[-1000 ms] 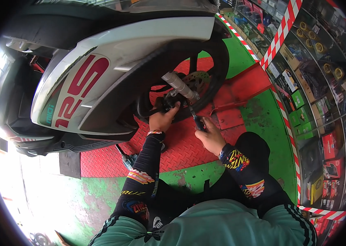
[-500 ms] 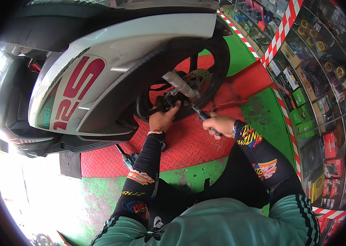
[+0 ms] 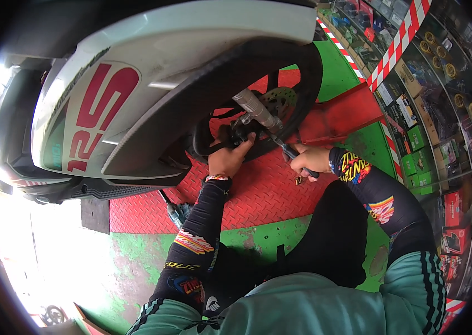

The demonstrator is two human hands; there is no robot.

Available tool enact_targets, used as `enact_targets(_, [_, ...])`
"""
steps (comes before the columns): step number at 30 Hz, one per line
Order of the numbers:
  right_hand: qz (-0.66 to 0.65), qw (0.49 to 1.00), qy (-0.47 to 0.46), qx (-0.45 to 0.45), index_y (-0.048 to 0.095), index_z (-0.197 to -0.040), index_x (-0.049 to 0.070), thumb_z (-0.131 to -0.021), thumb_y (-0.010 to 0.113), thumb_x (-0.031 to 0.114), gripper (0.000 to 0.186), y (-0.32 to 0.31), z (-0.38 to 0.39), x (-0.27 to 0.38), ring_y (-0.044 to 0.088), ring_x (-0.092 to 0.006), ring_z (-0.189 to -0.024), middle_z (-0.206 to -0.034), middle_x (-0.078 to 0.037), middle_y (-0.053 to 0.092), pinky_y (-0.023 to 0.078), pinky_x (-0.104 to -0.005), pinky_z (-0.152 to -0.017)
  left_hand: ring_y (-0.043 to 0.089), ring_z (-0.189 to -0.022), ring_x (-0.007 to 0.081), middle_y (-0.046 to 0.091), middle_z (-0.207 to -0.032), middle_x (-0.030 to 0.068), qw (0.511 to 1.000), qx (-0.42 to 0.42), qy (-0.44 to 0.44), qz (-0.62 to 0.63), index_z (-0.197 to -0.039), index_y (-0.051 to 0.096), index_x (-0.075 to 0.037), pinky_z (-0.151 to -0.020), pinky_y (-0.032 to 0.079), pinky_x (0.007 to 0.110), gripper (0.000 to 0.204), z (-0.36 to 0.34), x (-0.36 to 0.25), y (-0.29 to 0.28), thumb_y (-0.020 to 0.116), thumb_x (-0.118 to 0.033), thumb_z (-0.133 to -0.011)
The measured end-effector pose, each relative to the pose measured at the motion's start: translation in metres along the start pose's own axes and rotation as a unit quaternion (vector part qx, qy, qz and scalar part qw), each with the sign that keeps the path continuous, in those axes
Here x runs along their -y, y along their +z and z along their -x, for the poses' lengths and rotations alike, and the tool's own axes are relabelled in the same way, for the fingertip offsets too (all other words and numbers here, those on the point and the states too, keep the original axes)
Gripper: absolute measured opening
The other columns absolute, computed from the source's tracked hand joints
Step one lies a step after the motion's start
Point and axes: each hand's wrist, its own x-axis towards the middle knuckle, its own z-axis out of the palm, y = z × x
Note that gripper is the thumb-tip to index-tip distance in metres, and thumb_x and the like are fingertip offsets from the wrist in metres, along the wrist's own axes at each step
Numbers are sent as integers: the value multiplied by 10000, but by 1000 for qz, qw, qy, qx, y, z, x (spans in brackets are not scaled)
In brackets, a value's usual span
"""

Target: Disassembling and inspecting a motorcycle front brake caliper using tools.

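Observation:
My left hand (image 3: pixel 229 159) is closed around a dark brake caliper (image 3: pixel 240 129) beside the lower end of a silver fork leg (image 3: pixel 255 109). Its thumb lies along the caliper's near side, and the fingers behind are partly hidden. In my right hand (image 3: pixel 311 160) is a wrench (image 3: pixel 290 152) with a dark grip and a metal shaft. The wrench reaches up-left to the caliper area, where its tip is hard to make out. Beyond the fork leg are a perforated brake disc (image 3: pixel 280 102) and a black wheel (image 3: pixel 307 84).
A white scooter body panel (image 3: pixel 158 72) fills the upper left. Small brass-coloured parts (image 3: pixel 299 180) lie on the red tread plate (image 3: pixel 253 198), and a teal power tool (image 3: pixel 179 213) rests near my left forearm. A glass display case (image 3: pixel 442 139) stands at right behind striped tape.
The whole view has shifted slightly. My right hand has swung the wrench handle a little to the right and upward; small parts now show below it. The left hand keeps its hold.

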Motion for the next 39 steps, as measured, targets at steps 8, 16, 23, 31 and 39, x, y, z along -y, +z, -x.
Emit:
enact_targets(8, [3, 1000, 11, 28, 428, -1074, 94, -757, 556, 22, 349, -12, 10, 15, 414, -64, -522, -707, 10, 436, 369, -259, -420, 715, -786, 345, 702, -823, 177, 995, -70, 52, -48, -997, 581, -10, -699, 546, 413, 543, 4, -14, 5, 764, -480, -797])
enact_targets(16, [23, 997, 39, 67, 443, -1144, 98, -772, 583, 44, 400, -43, 1, 13, 437, -71, -540, -739, 12, 451, 376, -265, -430, 714, -805, 340, 711, -843, 179, 996, -81, 15, -38, -1016, 581, -1, -726, 540, 410, 559, 7, -21, 13, 761, -487, -805])
enact_targets(23, [66, 996, 7, 65, 440, -1012, 97, -727, 602, 97, 328, -53, -1, 17, 453, -78, -499, -705, 2, 461, 389, -276, -393, 663, -829, 251, 676, -881, 140, 995, -37, -84, -35, -1121, 591, -11, -774, 515, 372, 598, 5, -19, 17, 743, -510, -828])
enact_targets(31, [-163, 978, -76, 102, 459, -1121, 89, -811, 579, 79, 333, -22, -16, -30, 438, -67, -543, -784, -3, 486, 372, -250, -398, 627, -995, 178, 657, -1081, 105, 983, -115, 90, 112, -1225, 565, 3, -899, 489, 318, 474, 2, -1, 40, 764, -221, -858])
enact_targets(39, [241, 966, -57, -75, 485, -1076, 25, -796, 668, 273, 417, 16, -21, -127, 629, -249, -651, -694, -98, 538, 522, -415, -588, 608, -1007, 150, 642, -1112, 84, 969, -139, 52, 199, -1275, 526, 25, -902, 490, 295, 505, 4, 3, 55, 755, -135, -854])
